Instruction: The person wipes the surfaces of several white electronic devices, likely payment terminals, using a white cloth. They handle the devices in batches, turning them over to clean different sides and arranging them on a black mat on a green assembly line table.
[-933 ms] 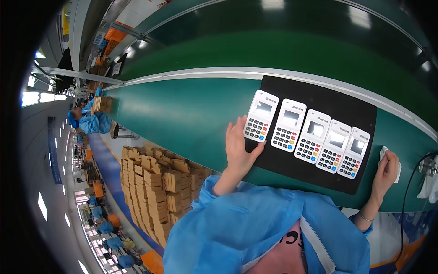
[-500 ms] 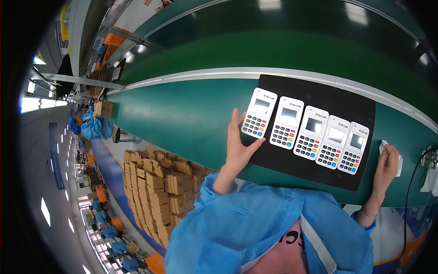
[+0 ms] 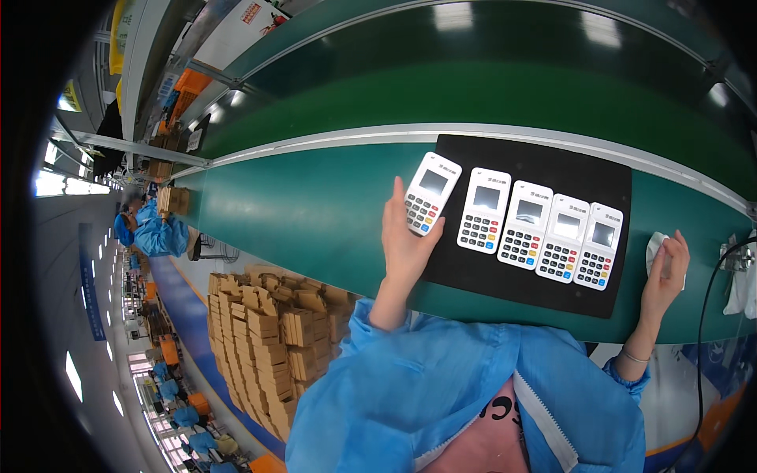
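Note:
My left hand (image 3: 404,251) has its fingers and thumb around the lower sides of a white card payment terminal (image 3: 433,183), gripping it. This terminal leans to the right at the left edge of a black mat (image 3: 490,282). Several more white terminals stand in a slanting row on the mat, screens and keypads facing up; the nearest to the held one is a second terminal (image 3: 483,210), and at the right end is another terminal (image 3: 599,246). To the right of the mat, my right hand (image 3: 667,272) holds a crumpled white cloth (image 3: 654,246), partly hidden by the fingers.
The green workbench (image 3: 300,197) runs off to the far left, with a pale rail (image 3: 339,142) behind it. Stacked cardboard boxes (image 3: 268,339) stand at the left below the bench. A black cable (image 3: 700,347) hangs at the right. A co-worker (image 3: 154,225) in blue is farther left.
My left hand has closed around the leftmost terminal, which now tilts more and sits farther from its neighbour. My right hand keeps the cloth, its fingers slightly shifted. The view has moved a little.

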Motion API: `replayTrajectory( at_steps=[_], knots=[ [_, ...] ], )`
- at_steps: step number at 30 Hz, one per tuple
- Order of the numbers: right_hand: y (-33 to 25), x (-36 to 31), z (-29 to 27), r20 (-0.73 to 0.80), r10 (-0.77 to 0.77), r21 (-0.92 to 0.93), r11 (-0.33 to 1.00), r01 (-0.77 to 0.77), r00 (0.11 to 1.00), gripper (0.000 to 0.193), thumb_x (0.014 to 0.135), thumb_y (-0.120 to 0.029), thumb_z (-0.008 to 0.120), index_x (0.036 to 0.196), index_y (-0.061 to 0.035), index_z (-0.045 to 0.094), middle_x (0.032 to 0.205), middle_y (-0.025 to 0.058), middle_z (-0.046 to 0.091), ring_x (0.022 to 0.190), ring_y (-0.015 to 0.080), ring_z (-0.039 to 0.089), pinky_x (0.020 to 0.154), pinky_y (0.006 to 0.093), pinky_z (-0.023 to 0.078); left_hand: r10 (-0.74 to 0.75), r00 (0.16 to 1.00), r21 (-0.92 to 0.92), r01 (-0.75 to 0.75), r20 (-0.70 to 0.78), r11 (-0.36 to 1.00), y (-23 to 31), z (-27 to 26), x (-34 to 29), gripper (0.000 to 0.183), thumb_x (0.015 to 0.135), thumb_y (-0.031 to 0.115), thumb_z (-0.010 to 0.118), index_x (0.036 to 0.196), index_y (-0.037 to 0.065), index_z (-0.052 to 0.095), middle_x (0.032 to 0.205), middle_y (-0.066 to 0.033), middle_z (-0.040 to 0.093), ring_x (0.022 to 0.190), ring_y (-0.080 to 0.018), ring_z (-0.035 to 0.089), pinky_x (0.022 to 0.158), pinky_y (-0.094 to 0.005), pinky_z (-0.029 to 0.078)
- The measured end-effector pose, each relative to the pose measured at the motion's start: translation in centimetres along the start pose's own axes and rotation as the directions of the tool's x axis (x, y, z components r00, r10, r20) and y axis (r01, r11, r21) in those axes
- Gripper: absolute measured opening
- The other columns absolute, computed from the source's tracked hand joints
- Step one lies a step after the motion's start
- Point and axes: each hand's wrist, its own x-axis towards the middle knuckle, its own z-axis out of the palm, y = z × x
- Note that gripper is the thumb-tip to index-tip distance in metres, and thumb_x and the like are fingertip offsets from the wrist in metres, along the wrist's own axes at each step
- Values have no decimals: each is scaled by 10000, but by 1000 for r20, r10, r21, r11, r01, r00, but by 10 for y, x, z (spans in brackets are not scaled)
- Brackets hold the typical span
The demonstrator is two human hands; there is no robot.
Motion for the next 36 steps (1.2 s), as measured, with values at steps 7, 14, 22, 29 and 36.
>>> replayTrajectory(
  at_steps=[7, 14, 22, 29, 36],
  knots=[
    [-1, -21, -7, -20, 320, 533, 805, -261, 947, 146, 1007, 26, 588, 1145, 42, 631, 1196, 134, 628, 1208, 264, 607, 1033, 362, 478, 251, 962, -149, -266, -111, 952, 66, -35, -36, 969, 704, 107, 853, 1546, -36, 396, 1253, -171, 567, 1082, -278, 612, 920, -364, 517],
    [-141, -7, -11, 19, -296, 346, 898, 271, 955, 339, 701, 179, 697, 1006, 33, 692, 1038, 188, 653, 896, 343, 678, 775, 390, 571, 455, 890, -193, -445, 12, 875, 97, -21, -54, 886, 650, 120, 889, 1436, -53, 518, 1229, -234, 629, 1029, -323, 675, 854, -382, 557],
    [-159, -14, 3, -26, -478, 362, 814, 454, 878, 290, 721, -5, 764, 1003, 40, 712, 1031, 162, 649, 856, 323, 692, 777, 421, 600, 479, 875, -197, -460, 66, 866, 104, -13, -60, 865, 630, 124, 894, 1404, -51, 551, 1211, -222, 647, 1026, -337, 675, 847, -392, 557],
    [-165, -15, 3, 7, -475, 343, 828, 444, 880, 297, 713, -28, 758, 1001, 32, 718, 1011, 152, 665, 874, 309, 694, 807, 414, 605, 506, 860, -152, -493, 64, 857, 103, -10, -64, 867, 620, 136, 895, 1406, -21, 565, 1214, -203, 655, 1034, -344, 672, 879, -406, 544],
    [-140, 3, -11, -13, -441, 239, 870, 432, 897, 287, 703, 26, 739, 989, 36, 723, 1002, 151, 670, 877, 339, 683, 790, 429, 592, 364, 931, -37, -364, 4, 931, 80, -17, -48, 840, 736, 119, 839, 1478, -52, 485, 1276, -198, 608, 1104, -280, 641, 946, -367, 519]
  ],
)
